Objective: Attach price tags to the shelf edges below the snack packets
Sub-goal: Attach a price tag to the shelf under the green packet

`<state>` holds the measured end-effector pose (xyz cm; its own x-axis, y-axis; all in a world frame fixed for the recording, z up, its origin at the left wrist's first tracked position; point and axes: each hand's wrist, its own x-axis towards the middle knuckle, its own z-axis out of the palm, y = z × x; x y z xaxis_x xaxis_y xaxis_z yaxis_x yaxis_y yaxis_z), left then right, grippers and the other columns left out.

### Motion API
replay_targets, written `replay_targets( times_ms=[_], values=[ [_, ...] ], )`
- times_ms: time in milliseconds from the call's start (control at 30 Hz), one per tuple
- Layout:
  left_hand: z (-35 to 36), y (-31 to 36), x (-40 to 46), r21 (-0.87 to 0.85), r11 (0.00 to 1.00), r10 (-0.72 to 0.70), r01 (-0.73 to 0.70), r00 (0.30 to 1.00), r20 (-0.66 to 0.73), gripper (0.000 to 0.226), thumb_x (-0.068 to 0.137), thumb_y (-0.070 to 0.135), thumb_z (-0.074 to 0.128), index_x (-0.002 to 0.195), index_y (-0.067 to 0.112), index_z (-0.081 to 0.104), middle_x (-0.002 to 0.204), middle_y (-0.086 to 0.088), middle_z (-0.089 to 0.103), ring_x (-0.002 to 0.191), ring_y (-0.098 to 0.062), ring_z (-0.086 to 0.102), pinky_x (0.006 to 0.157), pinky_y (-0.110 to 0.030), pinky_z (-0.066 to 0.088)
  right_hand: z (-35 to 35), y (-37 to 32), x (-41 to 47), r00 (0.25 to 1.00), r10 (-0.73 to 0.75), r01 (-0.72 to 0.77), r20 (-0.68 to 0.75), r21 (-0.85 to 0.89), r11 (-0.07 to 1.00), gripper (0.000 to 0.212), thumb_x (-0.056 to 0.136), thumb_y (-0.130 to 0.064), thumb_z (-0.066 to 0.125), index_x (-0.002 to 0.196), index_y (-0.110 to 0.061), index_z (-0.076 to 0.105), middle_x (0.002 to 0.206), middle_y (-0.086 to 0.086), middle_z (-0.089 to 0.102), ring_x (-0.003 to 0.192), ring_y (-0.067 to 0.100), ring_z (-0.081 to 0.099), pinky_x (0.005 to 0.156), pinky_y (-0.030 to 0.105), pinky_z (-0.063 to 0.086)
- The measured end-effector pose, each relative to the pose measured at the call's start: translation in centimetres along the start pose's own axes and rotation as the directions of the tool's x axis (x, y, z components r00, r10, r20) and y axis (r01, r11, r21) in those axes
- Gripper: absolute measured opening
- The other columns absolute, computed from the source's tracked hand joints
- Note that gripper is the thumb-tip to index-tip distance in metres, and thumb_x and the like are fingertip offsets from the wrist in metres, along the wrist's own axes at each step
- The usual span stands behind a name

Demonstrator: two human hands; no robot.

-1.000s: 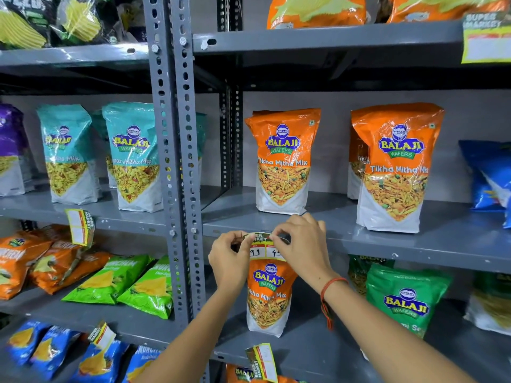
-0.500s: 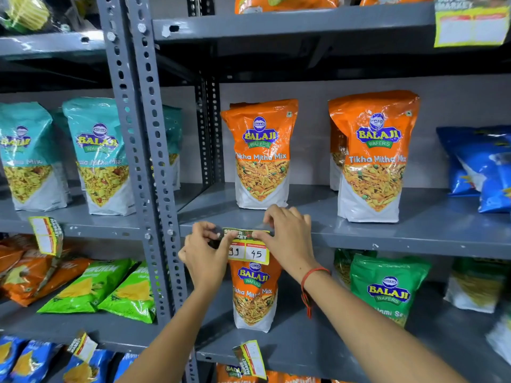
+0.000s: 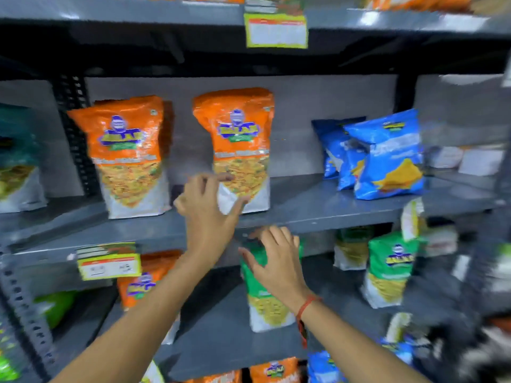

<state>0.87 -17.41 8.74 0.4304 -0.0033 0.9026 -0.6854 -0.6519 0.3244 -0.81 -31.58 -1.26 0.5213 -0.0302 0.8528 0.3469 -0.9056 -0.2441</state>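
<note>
One yellow price tag [image 3: 109, 261] hangs on the shelf edge [image 3: 318, 221] under the left orange packet [image 3: 125, 156]. Both the left hand [image 3: 207, 214] and right hand [image 3: 276, 261] are spread and hold nothing. The edge below the blue packets [image 3: 384, 156] looks bare, so more tags are needed.

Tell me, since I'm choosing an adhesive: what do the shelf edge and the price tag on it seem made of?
The shelf edge looks like grey painted metal, going by its smooth sheen and the perforated upright. The price tag looks like printed paper or thin card, possibly laminated; motion blur leaves its finish unclear.
</note>
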Motion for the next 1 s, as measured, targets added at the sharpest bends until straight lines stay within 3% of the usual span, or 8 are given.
replay_targets(
  times_ms=[167, 300, 400, 500, 600, 767, 833, 1000],
  values=[
    [11.3, 11.7, 0.5, 0.019, 0.948, 0.292, -0.319, 0.889, 0.353, 0.038, 0.078, 0.061, 0.061, 0.102, 0.034, 0.068, 0.106, 0.008, 0.062, 0.108, -0.019, 0.050, 0.088, -0.042, 0.031, -6.7, 13.2, -3.8, 0.876, 0.364, -0.312, -0.316, 0.204, 0.928, 0.023, 0.086, -0.042, 0.061, 0.079, -0.020, 0.056, 0.077, -0.002, 0.058, 0.077, 0.025, 0.054, 0.070, 0.041, 0.042],
    [19.5, 19.1, 0.3, 0.019, 0.898, 0.381, -0.440, 0.797, 0.470, 0.039, 0.078, 0.061, 0.060, 0.103, 0.034, 0.071, 0.116, 0.009, 0.059, 0.117, -0.018, 0.043, 0.091, -0.042, 0.017, -10.4, 22.5, -5.0, 0.451, 0.792, -0.523, -0.412, 0.597, 0.609, 0.033, 0.081, -0.036, 0.072, 0.090, -0.013, 0.051, 0.089, 0.003, 0.051, 0.087, 0.035, 0.055, 0.076, 0.033, 0.041],
    [24.5, 22.8, 0.4, 0.055, 0.896, 0.341, -0.442, 0.761, 0.552, 0.042, 0.078, 0.056, 0.063, 0.108, 0.028, 0.069, 0.124, 0.004, 0.054, 0.121, -0.021, 0.037, 0.098, -0.049, 0.015, -12.4, 28.3, -4.7, 0.197, 0.978, -0.590, -0.074, 0.788, 0.178, 0.046, 0.076, -0.032, 0.081, 0.106, -0.019, 0.049, 0.108, 0.011, 0.055, 0.098, 0.032, 0.059, 0.084, 0.041, 0.048],
    [28.1, 24.9, 0.6, 0.143, 0.899, 0.247, -0.414, 0.747, 0.617, 0.037, 0.078, 0.046, 0.066, 0.110, 0.026, 0.068, 0.126, 0.002, 0.053, 0.121, -0.022, 0.037, 0.101, -0.053, 0.017, -14.0, 31.7, -4.3, 0.307, 0.923, -0.496, 0.234, 0.866, -0.055, 0.034, 0.067, -0.036, 0.084, 0.091, -0.022, 0.063, 0.099, 0.012, 0.068, 0.087, 0.026, 0.064, 0.080, 0.043, 0.055],
    [29.9, 25.7, 0.3, 0.168, 0.924, 0.201, -0.343, 0.810, 0.550, 0.021, 0.079, 0.031, 0.068, 0.099, 0.029, 0.072, 0.118, 0.003, 0.059, 0.116, -0.023, 0.042, 0.100, -0.053, 0.019, -15.0, 33.1, -4.1, 0.410, 0.871, -0.517, 0.270, 0.856, -0.023, 0.034, 0.057, -0.037, 0.086, 0.079, -0.015, 0.072, 0.078, 0.013, 0.074, 0.066, 0.024, 0.068, 0.060, 0.035, 0.056],
    [30.6, 25.8, -0.1, 0.153, 0.952, 0.171, -0.263, 0.878, 0.446, 0.016, 0.076, 0.043, 0.071, 0.085, 0.031, 0.074, 0.105, 0.009, 0.059, 0.111, -0.019, 0.042, 0.094, -0.046, 0.014, -15.4, 33.8, -3.6, 0.426, 0.844, -0.504, 0.325, 0.860, -0.077, 0.018, 0.066, -0.023, 0.083, 0.077, -0.012, 0.073, 0.076, 0.016, 0.074, 0.062, 0.025, 0.069, 0.055, 0.033, 0.056],
    [30.4, 25.7, -0.4, 0.136, 0.962, 0.162, -0.237, 0.896, 0.413, 0.016, 0.074, 0.045, 0.072, 0.080, 0.031, 0.074, 0.103, 0.011, 0.055, 0.111, -0.017, 0.040, 0.094, -0.043, 0.011, -15.7, 34.0, -3.6, 0.450, 0.846, -0.515, 0.285, 0.857, -0.015, 0.012, 0.071, -0.019, 0.081, 0.078, -0.013, 0.073, 0.085, 0.019, 0.074, 0.070, 0.028, 0.069, 0.064, 0.037, 0.057],
    [29.6, 25.2, -1.9, 0.108, 0.988, 0.081, -0.110, 0.966, 0.246, 0.014, 0.069, 0.045, 0.075, 0.067, 0.032, 0.073, 0.106, 0.009, 0.052, 0.114, -0.018, 0.038, 0.097, -0.047, 0.016, -18.5, 35.3, -2.6, 0.636, 0.771, -0.511, -0.042, 0.726, 0.461, 0.006, 0.074, -0.019, 0.080, 0.073, -0.023, 0.075, 0.107, 0.016, 0.058, 0.104, 0.032, 0.059, 0.098, 0.046, 0.047]
  ],
)
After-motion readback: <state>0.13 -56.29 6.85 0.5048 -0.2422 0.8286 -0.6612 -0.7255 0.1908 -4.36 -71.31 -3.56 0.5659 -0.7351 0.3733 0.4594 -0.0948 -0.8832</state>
